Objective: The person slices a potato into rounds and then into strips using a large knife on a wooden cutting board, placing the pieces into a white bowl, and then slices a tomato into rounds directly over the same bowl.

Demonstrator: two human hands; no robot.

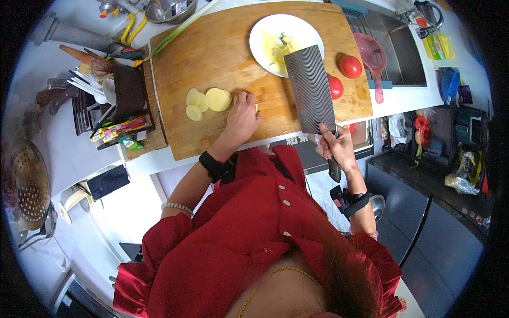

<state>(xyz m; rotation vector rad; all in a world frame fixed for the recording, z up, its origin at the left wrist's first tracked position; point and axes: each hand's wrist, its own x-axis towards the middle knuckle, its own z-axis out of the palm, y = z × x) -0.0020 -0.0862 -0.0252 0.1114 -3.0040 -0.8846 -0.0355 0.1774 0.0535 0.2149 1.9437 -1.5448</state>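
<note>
My right hand (339, 146) grips the dark handle of a wide cleaver (312, 89) with a wavy-patterned blade. The blade is raised over the right part of a wooden cutting board (191, 51), covering part of the view of a white plate (260, 30). On the board, my left hand (243, 119) has its fingers curled down on a pale piece, likely potato (256, 107), mostly hidden under them. Round potato slices (218, 99) lie just left of that hand, some overlapping. Pale yellow vegetable pieces (278, 51) sit on the plate.
Two tomatoes (350, 67) rest at the board's right side, one partly behind the blade. A green onion (175, 33) crosses the far left corner. Right of the board are a pink strainer or ladle (372, 53) and a sink (409, 57); a utensil rack (127, 93) stands left.
</note>
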